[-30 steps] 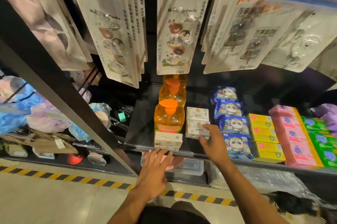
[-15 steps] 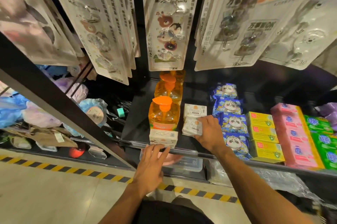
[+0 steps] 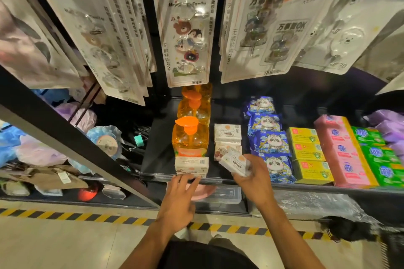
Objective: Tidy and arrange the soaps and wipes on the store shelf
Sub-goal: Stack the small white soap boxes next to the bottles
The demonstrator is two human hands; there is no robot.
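Lifted from its stack, a soap box [image 3: 235,162] sits pinched in the right hand [image 3: 253,179]; the left hand [image 3: 178,201], fingers straight, touches the shelf's [image 3: 159,137] front edge.

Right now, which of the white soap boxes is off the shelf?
The tilted box in the right hand; the two boxes behind it and the stack before the orange bottle lie flat on the shelf.
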